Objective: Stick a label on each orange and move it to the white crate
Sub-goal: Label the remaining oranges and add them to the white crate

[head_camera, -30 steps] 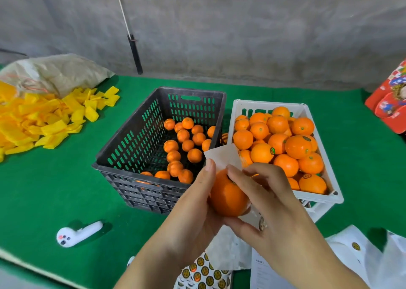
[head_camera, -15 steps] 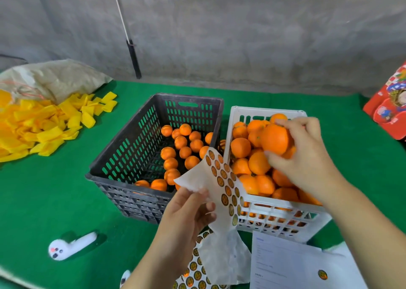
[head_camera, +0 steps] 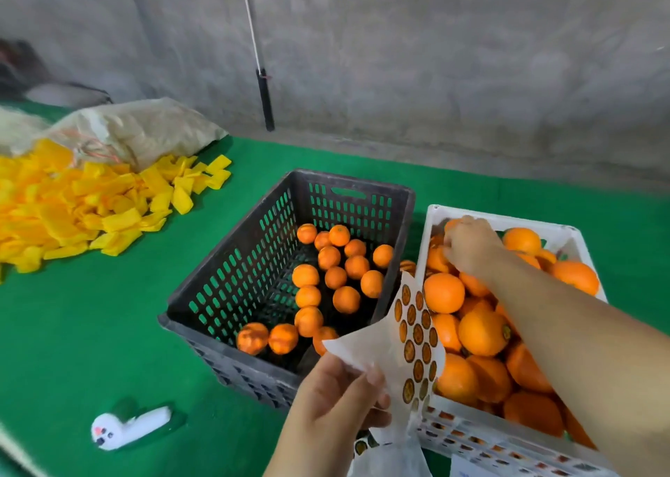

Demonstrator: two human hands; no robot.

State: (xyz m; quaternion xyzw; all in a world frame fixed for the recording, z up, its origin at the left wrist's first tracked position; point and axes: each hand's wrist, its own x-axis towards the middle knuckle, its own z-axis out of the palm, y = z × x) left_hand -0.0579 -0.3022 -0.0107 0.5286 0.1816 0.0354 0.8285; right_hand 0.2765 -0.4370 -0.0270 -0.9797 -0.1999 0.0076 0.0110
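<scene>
Two bare, sleeveless forearms

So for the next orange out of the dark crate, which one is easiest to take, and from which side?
A judgement: the orange lying near the middle of the dark crate. It is round and its top is bare, with gaps on several sides, so come straight down from above and curl fingers round its widest part. The crate's tall walls block a sideways approach. The right hand is over the white crate.

One head-worn camera looks forward and down from close above the green table, crates near and central, a grey wall far behind.
</scene>
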